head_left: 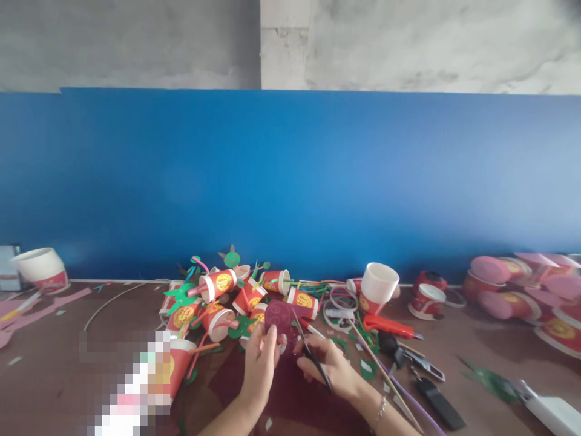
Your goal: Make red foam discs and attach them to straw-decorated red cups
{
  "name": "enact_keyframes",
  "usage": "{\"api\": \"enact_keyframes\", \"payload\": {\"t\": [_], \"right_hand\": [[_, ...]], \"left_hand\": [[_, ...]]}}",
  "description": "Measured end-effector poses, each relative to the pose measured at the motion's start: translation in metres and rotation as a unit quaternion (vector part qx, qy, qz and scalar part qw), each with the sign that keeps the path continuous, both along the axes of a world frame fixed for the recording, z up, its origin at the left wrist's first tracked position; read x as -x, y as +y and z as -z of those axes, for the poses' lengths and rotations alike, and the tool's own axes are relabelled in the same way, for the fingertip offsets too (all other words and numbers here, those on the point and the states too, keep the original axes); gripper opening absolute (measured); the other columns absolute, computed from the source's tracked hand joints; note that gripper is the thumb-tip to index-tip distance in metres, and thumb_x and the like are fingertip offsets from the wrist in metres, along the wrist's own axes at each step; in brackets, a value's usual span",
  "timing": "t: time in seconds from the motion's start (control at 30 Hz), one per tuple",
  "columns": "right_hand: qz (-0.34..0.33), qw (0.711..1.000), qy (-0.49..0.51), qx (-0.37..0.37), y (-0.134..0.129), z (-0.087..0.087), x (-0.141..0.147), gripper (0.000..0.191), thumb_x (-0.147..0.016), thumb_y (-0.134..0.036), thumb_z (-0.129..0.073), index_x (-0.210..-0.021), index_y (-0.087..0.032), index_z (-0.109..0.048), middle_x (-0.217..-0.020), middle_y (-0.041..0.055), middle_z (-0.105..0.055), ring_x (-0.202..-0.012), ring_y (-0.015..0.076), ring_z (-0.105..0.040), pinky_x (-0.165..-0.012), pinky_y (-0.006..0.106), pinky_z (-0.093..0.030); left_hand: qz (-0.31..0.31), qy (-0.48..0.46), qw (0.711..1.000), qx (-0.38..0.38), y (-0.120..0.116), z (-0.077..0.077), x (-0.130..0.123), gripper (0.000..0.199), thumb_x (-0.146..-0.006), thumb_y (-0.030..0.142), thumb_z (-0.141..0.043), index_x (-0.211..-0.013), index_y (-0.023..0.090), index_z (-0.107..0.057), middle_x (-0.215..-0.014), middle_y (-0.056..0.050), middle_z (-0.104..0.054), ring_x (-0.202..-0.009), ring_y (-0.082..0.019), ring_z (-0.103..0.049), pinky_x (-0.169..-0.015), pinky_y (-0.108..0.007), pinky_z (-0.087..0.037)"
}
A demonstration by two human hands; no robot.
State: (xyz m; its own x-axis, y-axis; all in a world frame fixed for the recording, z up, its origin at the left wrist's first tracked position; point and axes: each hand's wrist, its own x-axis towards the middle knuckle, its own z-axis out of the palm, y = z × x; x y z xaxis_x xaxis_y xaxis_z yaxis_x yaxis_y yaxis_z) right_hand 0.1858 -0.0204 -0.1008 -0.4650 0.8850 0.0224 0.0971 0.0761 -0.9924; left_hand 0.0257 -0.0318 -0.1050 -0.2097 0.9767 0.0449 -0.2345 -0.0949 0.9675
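Observation:
My left hand [259, 366] pinches a dark purplish-red paper piece [278, 315], a rounded shape with faint lines drawn on it. My right hand [330, 361] is closed on a pair of scissors [323, 370] with dark handles. Their blades point up and to the left, beside the paper's right edge. Below both hands lies a larger dark red sheet [276, 402] on the brown table. Just behind the hands are several red paper cups [218, 284] with straws and green paper pieces, lying in a heap.
A white cup stack [379, 284] stands right of the heap, near an orange-red utility knife [393, 327]. Farther right lie a black key fob [438, 402] and pink-topped cups [494, 272]. Pink paper strips [54, 309] lie at left. A blue panel [290, 181] rises behind the table.

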Motion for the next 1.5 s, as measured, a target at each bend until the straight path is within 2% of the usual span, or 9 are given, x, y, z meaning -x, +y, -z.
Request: {"api": "enact_keyframes", "payload": {"t": [0.13, 0.23, 0.37, 0.53, 0.67, 0.97, 1.13, 1.37, 1.5], "right_hand": [[0.003, 1.000, 0.010, 0.026, -0.001, -0.001, 0.003, 0.031, -0.072, -0.042, -0.069, -0.081, -0.014, -0.058, -0.048, -0.0043, -0.054, -0.043, 0.0100, -0.051, -0.044, 0.020, -0.039], [-0.001, 0.999, 0.026, 0.033, -0.002, -0.002, 0.003, 0.035, -0.072, -0.046, -0.069, -0.082, -0.014, -0.058, -0.048, -0.0043, -0.055, -0.041, 0.0094, -0.050, -0.042, 0.020, -0.039], [-0.012, 0.999, 0.036, 0.034, -0.002, -0.005, 0.003, 0.038, -0.072, -0.049, -0.068, -0.083, -0.014, -0.058, -0.047, -0.0054, -0.054, -0.039, 0.0077, -0.048, -0.041, 0.018, -0.038], [-0.004, 1.000, 0.028, 0.014, -0.001, -0.004, 0.004, 0.033, -0.074, -0.047, -0.067, -0.071, -0.016, -0.056, -0.046, -0.0059, -0.051, -0.036, 0.0070, -0.046, -0.038, 0.017, -0.034], [0.010, 1.000, 0.023, 0.008, 0.000, 0.000, 0.004, 0.031, -0.075, -0.044, -0.067, -0.068, -0.016, -0.055, -0.043, -0.0061, -0.050, -0.033, 0.0070, -0.045, -0.036, 0.017, -0.032], [0.014, 0.999, 0.036, 0.012, -0.001, -0.002, 0.005, 0.029, -0.074, -0.041, -0.068, -0.070, -0.015, -0.055, -0.044, -0.0054, -0.052, -0.035, 0.0071, -0.046, -0.037, 0.017, -0.034], [0.017, 0.999, 0.036, 0.014, -0.001, 0.000, 0.005, 0.028, -0.075, -0.040, -0.068, -0.071, -0.016, -0.055, -0.043, -0.0060, -0.052, -0.035, 0.0072, -0.046, -0.038, 0.017, -0.032], [0.016, 0.999, 0.038, -0.004, 0.000, 0.003, 0.004, 0.031, -0.075, -0.043, -0.068, -0.075, -0.015, -0.057, -0.045, -0.0055, -0.052, -0.036, 0.0076, -0.046, -0.039, 0.017, -0.032], [0.012, 0.999, 0.047, -0.009, 0.000, 0.002, 0.004, 0.032, -0.075, -0.045, -0.068, -0.076, -0.015, -0.059, -0.049, -0.0046, -0.054, -0.039, 0.0075, -0.048, -0.041, 0.018, -0.035]], "left_hand": [[0.065, 0.000, 0.998, 0.018, -0.001, 0.002, -0.002, 0.048, -0.072, 0.064, -0.060, -0.064, 0.018, -0.049, -0.047, 0.009, -0.036, -0.040, -0.004, -0.026, -0.039, -0.017, -0.019], [0.098, 0.014, 0.995, 0.012, 0.000, 0.004, -0.002, 0.049, -0.074, 0.064, -0.058, -0.062, 0.018, -0.049, -0.044, 0.010, -0.033, -0.040, -0.005, -0.024, -0.040, -0.018, -0.017], [0.099, 0.020, 0.995, 0.005, 0.001, 0.004, -0.001, 0.047, -0.075, 0.062, -0.058, -0.062, 0.018, -0.048, -0.044, 0.009, -0.032, -0.040, -0.006, -0.024, -0.041, -0.019, -0.017], [0.120, -0.006, 0.993, 0.004, 0.000, 0.000, -0.003, 0.047, -0.074, 0.059, -0.062, -0.058, 0.017, -0.046, -0.051, 0.006, -0.041, -0.044, -0.006, -0.030, -0.044, -0.019, -0.021], [0.143, -0.030, 0.989, 0.027, -0.001, -0.001, -0.003, 0.046, -0.072, 0.059, -0.063, -0.061, 0.017, -0.048, -0.056, 0.004, -0.045, -0.047, -0.007, -0.035, -0.045, -0.019, -0.024], [0.140, -0.051, 0.986, 0.077, -0.004, -0.002, -0.002, 0.047, -0.063, 0.059, -0.071, -0.062, 0.017, -0.050, -0.057, 0.006, -0.043, -0.054, -0.008, -0.039, -0.051, -0.017, -0.032], [0.141, -0.059, 0.984, 0.094, -0.006, -0.007, -0.004, 0.050, -0.059, 0.061, -0.073, -0.062, 0.017, -0.050, -0.058, 0.006, -0.042, -0.055, -0.008, -0.039, -0.053, -0.017, -0.032], [0.178, -0.041, 0.980, 0.076, -0.004, -0.004, -0.004, 0.048, -0.065, 0.061, -0.069, -0.061, 0.017, -0.051, -0.055, 0.006, -0.039, -0.052, -0.008, -0.033, -0.051, -0.019, -0.026], [0.177, -0.039, 0.980, 0.077, -0.005, -0.006, -0.004, 0.049, -0.063, 0.062, -0.069, -0.063, 0.017, -0.051, -0.056, 0.006, -0.039, -0.053, -0.008, -0.032, -0.052, -0.020, -0.026]]}}
